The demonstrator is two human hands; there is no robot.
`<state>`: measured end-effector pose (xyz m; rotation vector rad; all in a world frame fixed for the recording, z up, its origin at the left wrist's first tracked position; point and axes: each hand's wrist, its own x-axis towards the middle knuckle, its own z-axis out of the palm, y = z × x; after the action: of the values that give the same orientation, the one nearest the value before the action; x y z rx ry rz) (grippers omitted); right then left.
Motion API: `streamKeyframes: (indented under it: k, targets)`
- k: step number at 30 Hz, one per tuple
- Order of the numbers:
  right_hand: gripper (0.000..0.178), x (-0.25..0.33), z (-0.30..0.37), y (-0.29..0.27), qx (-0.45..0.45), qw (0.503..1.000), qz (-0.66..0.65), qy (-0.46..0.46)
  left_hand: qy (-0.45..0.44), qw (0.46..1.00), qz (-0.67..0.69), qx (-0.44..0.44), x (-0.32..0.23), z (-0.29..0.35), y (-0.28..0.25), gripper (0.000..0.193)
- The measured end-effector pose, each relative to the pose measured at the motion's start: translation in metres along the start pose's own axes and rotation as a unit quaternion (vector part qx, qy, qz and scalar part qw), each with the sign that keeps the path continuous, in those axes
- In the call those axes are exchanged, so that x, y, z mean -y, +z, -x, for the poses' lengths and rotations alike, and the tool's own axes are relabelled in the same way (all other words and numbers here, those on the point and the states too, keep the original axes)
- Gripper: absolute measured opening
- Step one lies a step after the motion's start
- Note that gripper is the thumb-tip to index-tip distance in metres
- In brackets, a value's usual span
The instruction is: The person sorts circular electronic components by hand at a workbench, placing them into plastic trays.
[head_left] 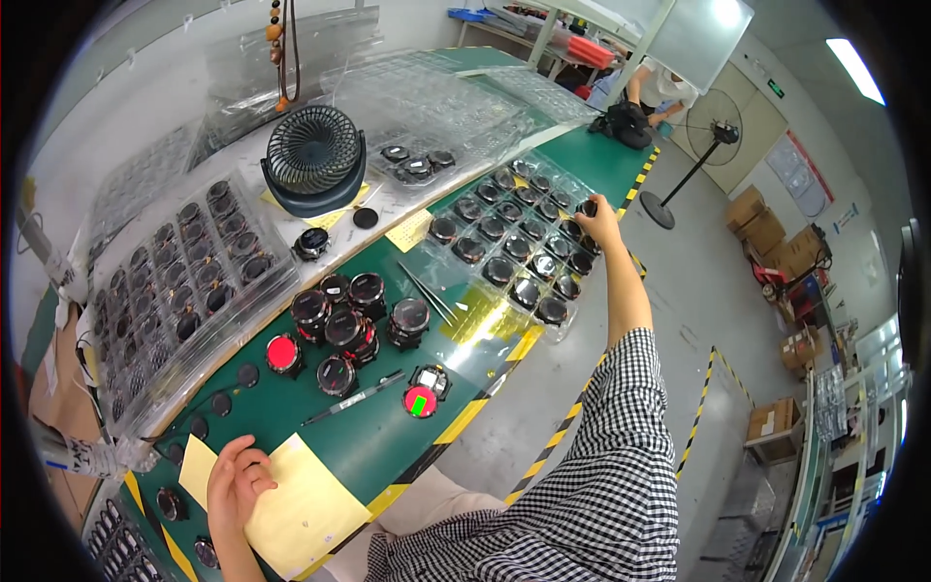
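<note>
1. Lower left of frame: left hand [238, 480] half-curled above yellow paper [315, 504], fingers apart, no object visible in it; contact with the paper unclear.
2. Upper right of centre: right hand [601, 225] nearly closed, thumb and fingers pinching a round dark watch [586, 208] at the right edge of a clear plastic tray [557, 331]. Cannot tell if lifted.
3. Judged: watch light, rigid; face probably slippery, scratch-prone. Best hold: opposite sides of the case rim.

The right hand [602, 225] partly hides a watch [587, 208].
</note>
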<state>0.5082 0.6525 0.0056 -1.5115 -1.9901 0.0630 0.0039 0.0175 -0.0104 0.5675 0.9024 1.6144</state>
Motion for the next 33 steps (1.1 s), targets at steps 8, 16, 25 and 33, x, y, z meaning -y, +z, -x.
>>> streamKeyframes:
  k: [8,16,25,33]
  targets:
    - [0.063,-0.021,-0.011,-0.003,0.042,0.998,-0.05,0.008,-0.014,0.998,0.045,-0.044,0.0,-0.002,0.0,0.046]
    - [0.056,-0.063,0.015,-0.016,0.039,0.998,-0.055,0.019,-0.023,0.997,0.047,-0.054,0.001,-0.001,0.003,0.044]
    - [0.054,0.079,0.03,-0.016,0.046,0.982,-0.14,-0.115,-0.019,1.0,0.006,-0.009,-0.006,-0.001,0.0,0.044]
    - [0.053,0.393,0.202,-0.079,0.279,0.754,-0.2,-0.561,0.019,1.0,0.003,0.01,-0.008,0.011,-0.005,0.036]
